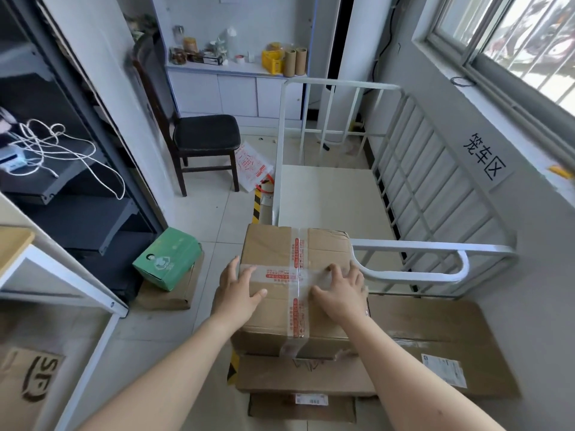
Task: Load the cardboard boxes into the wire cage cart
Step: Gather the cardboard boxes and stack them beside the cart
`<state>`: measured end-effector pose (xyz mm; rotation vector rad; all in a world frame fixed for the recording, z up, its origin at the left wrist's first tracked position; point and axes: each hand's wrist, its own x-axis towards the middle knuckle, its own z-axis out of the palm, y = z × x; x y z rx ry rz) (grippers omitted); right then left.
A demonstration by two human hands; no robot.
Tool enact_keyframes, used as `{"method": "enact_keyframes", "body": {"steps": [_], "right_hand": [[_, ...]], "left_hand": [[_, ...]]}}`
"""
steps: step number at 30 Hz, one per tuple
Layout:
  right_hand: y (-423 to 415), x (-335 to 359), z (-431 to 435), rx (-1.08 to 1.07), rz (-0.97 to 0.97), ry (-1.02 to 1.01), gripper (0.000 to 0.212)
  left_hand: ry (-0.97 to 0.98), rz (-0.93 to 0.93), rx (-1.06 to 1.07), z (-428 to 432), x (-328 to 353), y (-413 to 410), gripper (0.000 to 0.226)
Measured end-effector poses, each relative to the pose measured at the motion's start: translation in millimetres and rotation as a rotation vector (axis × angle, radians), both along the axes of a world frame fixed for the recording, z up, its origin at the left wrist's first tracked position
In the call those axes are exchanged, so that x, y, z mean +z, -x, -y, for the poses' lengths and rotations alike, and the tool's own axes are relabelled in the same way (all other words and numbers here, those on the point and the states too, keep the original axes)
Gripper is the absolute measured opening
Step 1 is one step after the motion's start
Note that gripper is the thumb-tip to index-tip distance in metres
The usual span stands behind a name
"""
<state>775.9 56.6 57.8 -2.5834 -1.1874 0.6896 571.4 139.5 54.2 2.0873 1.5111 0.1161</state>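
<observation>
Left hand (239, 290) lies on the near-left edge of the taped cardboard box (295, 269), fingers fairly straight along the side and thumb flat on the lid; it wraps round nothing. Right hand (342, 287) rests on the lid toward the right edge, fingers spread and slightly bent, pressing rather than clasping. Neither hand has got under the box or round a corner, so this looks like the moment of taking hold, not of lifting.

That box sits on top of a small stack: a wider brown box (305, 376) under it and a labelled one (301, 405) lower down. A large flat carton (441, 334) lies just beside the stack on the right.

Beyond the box, at its far-right corner, stands the wire cage cart (410, 276), its low looped rail nearest and the barred sides rising behind. No box shows on its white floor, so I judge the loading has barely begun.

The next move probably calls for both hands to slide down the two opposite sides and clamp inward, then raise the box enough to clear that front rail and carry it forward and a little right. The crumpled far-right flap suggests soft card, so squeezing low on the walls seems wiser.

Off to the left, a green carton (168, 259) leans on flattened cardboard, and a chair (205, 135) stands well apart
</observation>
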Motion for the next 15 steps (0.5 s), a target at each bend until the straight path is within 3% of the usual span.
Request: {"method": "enact_keyframes", "body": {"steps": [4, 15], "right_hand": [[-1, 12, -8, 0.124, 0.057, -0.019, 0.058], [36, 71, -54, 0.301, -0.005, -0.01, 0.059]], "left_hand": [[-0.017, 0.034, 0.012, -2, 9, -2, 0.053], [-0.219, 0.095, -0.021, -47, 69, 44, 0.024]]}}
